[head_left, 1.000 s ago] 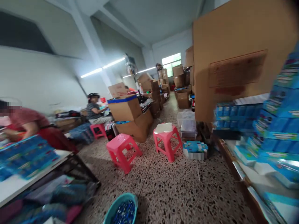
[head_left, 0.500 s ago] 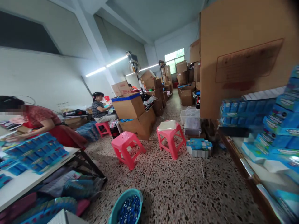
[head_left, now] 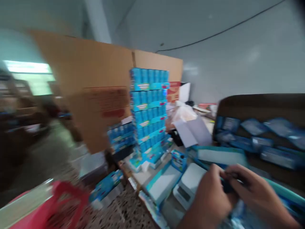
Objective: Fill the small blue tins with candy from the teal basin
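Where our L hand (head_left: 212, 187) & R hand (head_left: 254, 186) meet at near right, the fingers curl inward, w/ a dark bit (head_left: 228, 187) b/w them; blur, so we can't tell if they're pinching it. We'd prob. do best working low & steady, so nothing drops. Far right, a brown carton (head_left: 259, 105) holds blue packets (head_left: 277, 157); far centre, stacked display trays (head_left: 152, 86) each carry blue packs (head_left: 150, 99).
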`<state>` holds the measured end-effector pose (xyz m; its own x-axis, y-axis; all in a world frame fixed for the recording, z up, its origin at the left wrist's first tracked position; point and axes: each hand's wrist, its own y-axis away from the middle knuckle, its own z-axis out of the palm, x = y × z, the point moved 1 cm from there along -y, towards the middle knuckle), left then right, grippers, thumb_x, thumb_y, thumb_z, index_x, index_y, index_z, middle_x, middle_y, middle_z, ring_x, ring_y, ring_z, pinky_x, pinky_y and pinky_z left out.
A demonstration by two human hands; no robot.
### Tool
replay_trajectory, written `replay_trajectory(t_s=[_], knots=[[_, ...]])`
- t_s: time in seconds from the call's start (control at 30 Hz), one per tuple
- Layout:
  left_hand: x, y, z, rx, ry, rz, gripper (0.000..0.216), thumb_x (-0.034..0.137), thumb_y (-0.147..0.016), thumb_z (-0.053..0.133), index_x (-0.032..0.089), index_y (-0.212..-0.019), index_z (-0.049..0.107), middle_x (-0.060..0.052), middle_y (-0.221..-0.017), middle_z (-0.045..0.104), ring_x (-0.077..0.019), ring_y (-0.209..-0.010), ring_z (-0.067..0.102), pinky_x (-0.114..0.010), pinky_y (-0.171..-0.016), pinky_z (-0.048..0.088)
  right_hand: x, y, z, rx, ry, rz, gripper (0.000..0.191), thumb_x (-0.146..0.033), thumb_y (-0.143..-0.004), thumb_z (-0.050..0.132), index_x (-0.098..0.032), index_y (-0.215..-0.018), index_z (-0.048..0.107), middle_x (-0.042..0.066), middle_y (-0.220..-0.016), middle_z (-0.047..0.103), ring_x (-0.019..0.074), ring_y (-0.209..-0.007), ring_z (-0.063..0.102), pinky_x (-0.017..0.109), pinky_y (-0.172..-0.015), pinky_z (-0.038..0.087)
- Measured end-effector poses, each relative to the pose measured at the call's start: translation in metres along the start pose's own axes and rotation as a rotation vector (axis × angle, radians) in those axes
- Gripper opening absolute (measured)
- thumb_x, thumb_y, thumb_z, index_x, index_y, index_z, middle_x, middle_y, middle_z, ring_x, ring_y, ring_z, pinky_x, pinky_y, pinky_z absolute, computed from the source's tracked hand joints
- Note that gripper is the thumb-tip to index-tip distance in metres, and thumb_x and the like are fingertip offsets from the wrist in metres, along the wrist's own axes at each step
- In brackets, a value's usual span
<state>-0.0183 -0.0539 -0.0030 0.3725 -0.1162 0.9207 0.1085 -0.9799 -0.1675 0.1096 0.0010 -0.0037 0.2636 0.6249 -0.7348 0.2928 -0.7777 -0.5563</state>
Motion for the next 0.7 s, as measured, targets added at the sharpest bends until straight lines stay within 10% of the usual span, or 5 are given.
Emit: replay_trajectory(t_s=[0.7], knots=[[-0.022,-0.023,0.001,-0.126,-0.015,0.017,0.036,0.039,-0.079,0.064,0.021,-0.106,0.049,-0.009,-0.106,0.066,-0.0240,-0.092,0.066,-0.033,-0.074,0.052,0.003,-0.013,0.001,-0.002,-0.174,0.166,0.025,-0.008,-0.066,0.044,-0.018,-0.073,0.066,0.001,-0.071,0.066,0.0145,-0.069,0.060,0.023,-0.065,0.046]])
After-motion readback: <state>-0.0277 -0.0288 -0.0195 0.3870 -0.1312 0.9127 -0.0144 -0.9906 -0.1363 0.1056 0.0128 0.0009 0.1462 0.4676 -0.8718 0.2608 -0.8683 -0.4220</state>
